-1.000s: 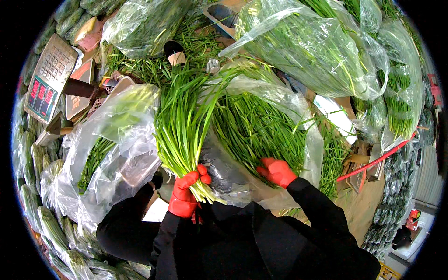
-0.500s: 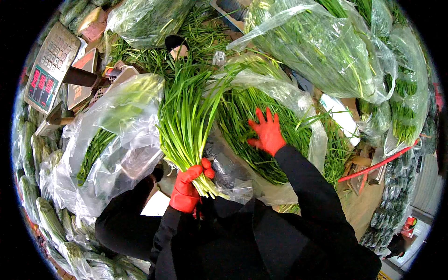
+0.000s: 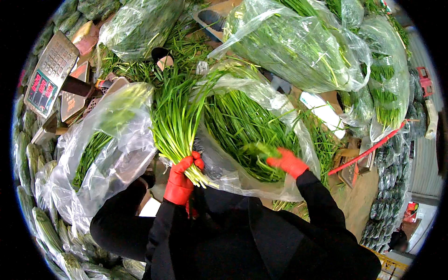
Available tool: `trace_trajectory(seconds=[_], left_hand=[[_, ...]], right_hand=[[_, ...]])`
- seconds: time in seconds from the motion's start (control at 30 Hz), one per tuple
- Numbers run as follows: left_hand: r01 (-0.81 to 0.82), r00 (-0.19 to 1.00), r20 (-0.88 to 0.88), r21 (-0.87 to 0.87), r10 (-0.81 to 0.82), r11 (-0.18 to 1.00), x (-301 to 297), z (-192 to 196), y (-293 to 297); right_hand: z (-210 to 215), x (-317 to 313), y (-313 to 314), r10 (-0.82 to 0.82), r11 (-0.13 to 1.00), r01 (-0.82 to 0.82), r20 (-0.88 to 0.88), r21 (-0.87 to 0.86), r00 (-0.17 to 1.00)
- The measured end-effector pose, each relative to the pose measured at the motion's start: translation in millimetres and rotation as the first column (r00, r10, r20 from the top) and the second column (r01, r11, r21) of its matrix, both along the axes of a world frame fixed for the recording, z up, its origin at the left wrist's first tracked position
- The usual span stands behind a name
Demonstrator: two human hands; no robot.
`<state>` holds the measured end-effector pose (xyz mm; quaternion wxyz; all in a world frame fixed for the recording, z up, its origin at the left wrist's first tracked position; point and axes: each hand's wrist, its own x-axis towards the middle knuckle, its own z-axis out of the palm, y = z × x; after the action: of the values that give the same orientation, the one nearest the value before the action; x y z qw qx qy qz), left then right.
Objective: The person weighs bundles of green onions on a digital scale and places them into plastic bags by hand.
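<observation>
In the head view, the open plastic bag (image 3: 275, 190) serves as the landmark; it is clear, crumpled at the rim and filled with long green stalks (image 3: 242, 126) that lie slanting and partly tangled inside it.

Just left of the open bag is the bunch of greens (image 3: 178, 116), held with its cut ends toward the person. The stalks are thin and long, pale, almost whitish at the cut ends, turning bright yellow-green and then deep green toward the flat, grass-like leaves. They gather narrowly at the bottom and fan out above, some leaves bending over the open bag's left edge. The cut ends are slightly uneven, and the stalks look fresh and glossy.

The left hand (image 3: 179, 179), in a red glove, is beside the open bag's near left corner, its fingers closed around the bunch close above the cut ends. The right hand (image 3: 289, 163), also red-gloved, is over the open bag's near right part, fingers pointing left. A blurred wisp of green shows at its fingertips; whether they pinch it cannot be told.

Left of the open bag, beyond the bunch, lies another clear bag (image 3: 119, 154) with greens in it; farther left stands a scale (image 3: 49, 74) with a lit display. Beyond the open bag's far side rests a large, full bag (image 3: 289, 51).
</observation>
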<state>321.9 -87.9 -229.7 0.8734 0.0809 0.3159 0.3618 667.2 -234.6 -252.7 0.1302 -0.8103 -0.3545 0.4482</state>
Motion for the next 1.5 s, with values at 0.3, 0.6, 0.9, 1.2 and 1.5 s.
trace_trajectory(seconds=[0.3,0.6,0.9,1.2,1.5], left_hand=[[0.051,0.999,0.007,-0.012,-0.051,0.999,-3.7,-35.6,4.1],[-0.036,0.999,-0.005,-0.037,0.036,0.999,-11.4,-35.6,2.2],[-0.051,0.998,-0.032,-0.032,0.05,0.998,-8.7,-21.1,0.4],[-0.006,1.0,-0.007,-0.025,0.006,1.0,-14.1,-29.8,1.2],[-0.02,0.999,-0.036,-0.043,0.018,0.999,-6.4,-20.7,1.1]], right_hand=[[86.6,83.4,14.9,-0.415,0.635,0.605,-0.447,0.481,0.792],[201.6,137.1,-110.2,-0.586,0.374,0.6,-0.321,0.707,0.744],[152.0,98.0,-84.7,0.003,0.999,-0.038,0.873,0.017,0.487],[11.5,-26.9,132.8,0.438,0.793,-0.609,0.675,0.022,0.594],[-29.9,5.7,-60.1,0.706,0.696,-0.55,0.304,-0.462,0.639]])
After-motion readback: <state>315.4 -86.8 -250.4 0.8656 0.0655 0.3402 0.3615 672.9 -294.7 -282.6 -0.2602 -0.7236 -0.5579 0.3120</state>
